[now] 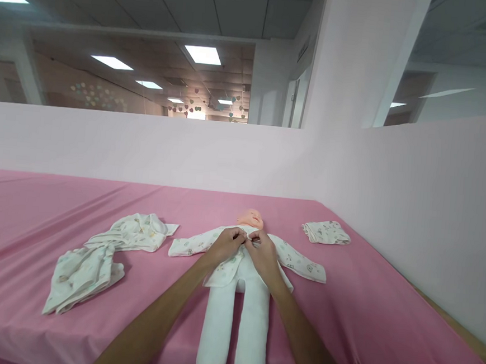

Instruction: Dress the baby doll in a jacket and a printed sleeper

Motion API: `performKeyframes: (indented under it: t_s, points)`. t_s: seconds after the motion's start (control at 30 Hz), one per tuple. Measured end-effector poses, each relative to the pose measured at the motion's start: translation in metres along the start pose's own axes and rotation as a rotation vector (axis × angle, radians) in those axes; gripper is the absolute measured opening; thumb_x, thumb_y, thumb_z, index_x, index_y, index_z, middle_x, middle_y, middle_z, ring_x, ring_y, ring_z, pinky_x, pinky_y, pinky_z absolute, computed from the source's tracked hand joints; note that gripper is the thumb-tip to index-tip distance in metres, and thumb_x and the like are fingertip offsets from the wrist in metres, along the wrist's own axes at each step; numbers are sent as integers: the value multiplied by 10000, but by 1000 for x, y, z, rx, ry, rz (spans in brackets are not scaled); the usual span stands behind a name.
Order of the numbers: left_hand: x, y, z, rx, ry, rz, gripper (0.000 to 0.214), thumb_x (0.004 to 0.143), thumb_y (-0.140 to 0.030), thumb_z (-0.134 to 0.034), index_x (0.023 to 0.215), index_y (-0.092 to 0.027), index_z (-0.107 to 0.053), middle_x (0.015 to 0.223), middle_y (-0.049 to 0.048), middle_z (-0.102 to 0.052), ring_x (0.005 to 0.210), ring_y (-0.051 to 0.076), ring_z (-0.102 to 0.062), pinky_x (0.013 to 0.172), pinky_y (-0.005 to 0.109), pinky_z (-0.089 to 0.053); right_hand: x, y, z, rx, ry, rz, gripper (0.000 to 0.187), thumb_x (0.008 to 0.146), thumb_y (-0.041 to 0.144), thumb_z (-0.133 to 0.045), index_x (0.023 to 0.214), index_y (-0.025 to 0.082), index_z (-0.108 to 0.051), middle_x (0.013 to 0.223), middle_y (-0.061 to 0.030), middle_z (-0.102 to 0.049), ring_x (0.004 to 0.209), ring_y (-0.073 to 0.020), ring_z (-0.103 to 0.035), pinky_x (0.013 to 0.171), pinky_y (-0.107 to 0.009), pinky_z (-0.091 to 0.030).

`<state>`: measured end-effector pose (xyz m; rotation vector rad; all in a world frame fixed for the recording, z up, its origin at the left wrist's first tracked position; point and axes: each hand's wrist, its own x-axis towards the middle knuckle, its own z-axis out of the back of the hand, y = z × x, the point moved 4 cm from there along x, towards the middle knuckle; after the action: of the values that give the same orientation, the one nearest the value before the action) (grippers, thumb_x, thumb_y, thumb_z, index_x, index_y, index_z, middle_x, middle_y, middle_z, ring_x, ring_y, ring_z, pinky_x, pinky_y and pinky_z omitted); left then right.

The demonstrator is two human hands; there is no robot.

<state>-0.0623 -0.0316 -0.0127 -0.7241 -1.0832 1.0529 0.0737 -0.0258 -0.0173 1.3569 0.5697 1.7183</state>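
A baby doll (250, 218) lies on its back on the pink sheet, legs toward me. It wears a white printed baby shirt (300, 258) with long sleeves spread to both sides, and plain white covering on its legs. My left hand (227, 244) and my right hand (263, 255) meet at the upper chest, just below the doll's chin. Both are closed, with thumbs and fingers pinching the shirt's front edges near the neck. The exact spot between the fingertips is hidden. Below the hands the shirt front hangs apart over the belly.
Crumpled printed baby clothes (89, 265) lie to the left of the doll. A folded printed cloth (326, 232) rests at the far right. The pink sheet (341, 319) covers the padded surface, bounded by a white wall (144, 149) behind and another on the right.
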Motion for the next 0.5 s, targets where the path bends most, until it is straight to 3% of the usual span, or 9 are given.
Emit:
performKeyframes:
  t_s: [0.2,0.3,0.37,0.5]
  points:
    - [1,-2,3,11,-59,27,239,851,-359,-504,752,-165,-602,735,0,-613,697,129,-554,668,244,-429,-4,2,0,-79,6,59,84,757,292,-573,782,213,-568,866,-34,-651,865,-208,-589,818,-354,-449]
    - [-11,-11,6,28,-77,45,212,845,-345,-532,919,-164,-616,812,9,-637,732,141,-579,678,256,-447,-14,5,9,-186,-8,89,123,758,266,-577,865,206,-586,938,-59,-640,929,-231,-570,855,-377,-439]
    - [-27,-19,7,150,-96,20,242,843,-342,-547,1012,-177,-598,886,23,-645,786,164,-590,704,281,-457,-23,7,18,-318,-35,104,135,767,260,-583,889,203,-595,952,-75,-624,943,-252,-552,857,-397,-430]
    - [-69,-29,2,541,-79,-126,203,843,-341,-579,991,-205,-614,1045,65,-619,990,237,-557,858,361,-437,-43,16,33,-539,-80,174,112,809,228,-549,894,204,-617,935,-93,-590,899,-268,-531,823,-414,-418]
